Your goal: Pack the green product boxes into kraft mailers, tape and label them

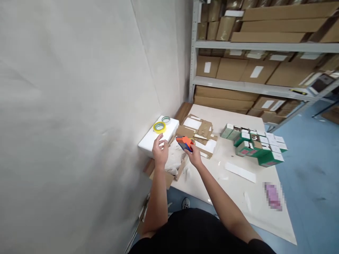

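Black-shirted torso (196, 233) nearest | right hand (195, 156): grip wrapped round an orange-and-blue plastic tape dispenser (184, 143) — held aloft between both hands | left hand (160, 151): grip empty, fingers parted, near a yellow-rimmed tape roll (159, 127) on a white rectangular block (147, 141) — a careless brush could knock it off | dispenser's handle masked by fingers; pixelated pink patch (273, 195) on the white surface (230, 114) unreadable

wall (79, 88): plain off-white, left | floor (312, 151): blue | table (225, 114): pale top | rack (265, 46): grey metal, beyond table
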The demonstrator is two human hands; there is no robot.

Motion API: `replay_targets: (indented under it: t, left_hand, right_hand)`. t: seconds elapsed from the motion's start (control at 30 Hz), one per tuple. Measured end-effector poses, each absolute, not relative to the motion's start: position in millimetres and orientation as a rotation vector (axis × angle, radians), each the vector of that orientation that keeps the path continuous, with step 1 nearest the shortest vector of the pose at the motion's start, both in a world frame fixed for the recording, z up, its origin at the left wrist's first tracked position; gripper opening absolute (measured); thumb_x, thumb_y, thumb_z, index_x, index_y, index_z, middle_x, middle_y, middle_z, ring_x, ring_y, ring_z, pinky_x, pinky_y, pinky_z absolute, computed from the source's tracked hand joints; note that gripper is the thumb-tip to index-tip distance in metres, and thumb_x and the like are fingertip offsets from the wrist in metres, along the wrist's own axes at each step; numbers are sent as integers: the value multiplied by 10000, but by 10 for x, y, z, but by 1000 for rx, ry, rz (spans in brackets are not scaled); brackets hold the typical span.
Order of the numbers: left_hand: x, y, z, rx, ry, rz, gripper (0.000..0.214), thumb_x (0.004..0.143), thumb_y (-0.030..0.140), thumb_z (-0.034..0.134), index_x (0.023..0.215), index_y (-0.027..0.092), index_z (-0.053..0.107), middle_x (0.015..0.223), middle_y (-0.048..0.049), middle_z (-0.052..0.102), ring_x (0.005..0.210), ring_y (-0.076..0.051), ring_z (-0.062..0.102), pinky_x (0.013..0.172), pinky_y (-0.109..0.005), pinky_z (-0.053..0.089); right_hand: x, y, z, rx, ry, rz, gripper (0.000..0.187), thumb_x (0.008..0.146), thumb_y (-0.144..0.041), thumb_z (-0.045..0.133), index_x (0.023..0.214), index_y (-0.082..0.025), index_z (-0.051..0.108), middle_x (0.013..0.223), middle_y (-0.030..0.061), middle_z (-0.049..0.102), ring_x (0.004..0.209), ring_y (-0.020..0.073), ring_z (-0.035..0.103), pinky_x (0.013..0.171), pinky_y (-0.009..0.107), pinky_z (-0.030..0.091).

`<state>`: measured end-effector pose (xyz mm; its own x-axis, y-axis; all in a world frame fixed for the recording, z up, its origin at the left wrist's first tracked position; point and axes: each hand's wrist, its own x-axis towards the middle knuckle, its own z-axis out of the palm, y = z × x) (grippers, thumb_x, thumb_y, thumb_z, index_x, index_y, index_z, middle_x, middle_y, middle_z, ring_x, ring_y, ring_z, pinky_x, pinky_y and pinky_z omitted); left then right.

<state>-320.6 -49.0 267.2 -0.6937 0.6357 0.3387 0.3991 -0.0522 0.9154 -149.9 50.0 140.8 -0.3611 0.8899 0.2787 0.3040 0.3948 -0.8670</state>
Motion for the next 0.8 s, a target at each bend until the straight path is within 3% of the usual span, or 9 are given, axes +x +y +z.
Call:
replay_targets:
  t: [0.27, 0.43, 0.53, 0.63, 0.8]
  left_hand:
    - [-4007, -1315, 2543, 904, 2224, 1775, 429, 926, 327, 616, 1340, 223, 654, 1257, -108, 716, 1008, -190, 707, 809, -279, 580]
    - [-4244, -1571, 2472, 832, 2245, 1749, 430, 919, 364, 629, 1318, 209, 673, 1187, -110, 745, 990, -201, 721, 821, -303, 593]
    - [-4316, -1593, 2431, 827, 2238, 1714, 410, 915, 383, 636, 1275, 197, 699, 1150, -114, 755, 983, -212, 726, 827, -320, 598]
    - [-4330, -1506, 2389, 857, 2213, 1700, 393, 918, 380, 625, 1250, 188, 711, 1136, -121, 761, 985, -224, 729, 814, -330, 603]
    - [-4207, -1107, 2328, 953, 2126, 1680, 356, 919, 323, 615, 1238, 198, 711, 1190, -123, 754, 1048, -232, 722, 847, -346, 604]
  right_hand:
    - [-3052, 510, 1372, -1083, -2177, 869, 207, 897, -261, 633, 1086, -190, 680, 1132, 152, 696, 1103, 322, 623, 990, 432, 460]
    - [-3753, 522, 1488, -1207, -2504, 703, 206, 864, -122, 651, 1056, -137, 726, 1052, 184, 740, 1062, 302, 659, 973, 395, 442]
    - [-3871, 483, 1514, -1211, -2600, 616, 221, 869, -107, 651, 1073, -109, 736, 1058, 205, 748, 1067, 313, 659, 990, 413, 425]
    - [-3785, 443, 1505, -1132, -2575, 590, 337, 872, -178, 681, 1202, -110, 704, 1210, 215, 717, 1194, 351, 601, 1059, 460, 396]
    - [-3406, 453, 1479, -985, -2331, 716, 464, 893, -215, 621, 1356, -176, 636, 1363, 146, 661, 1280, 303, 566, 1109, 439, 426]
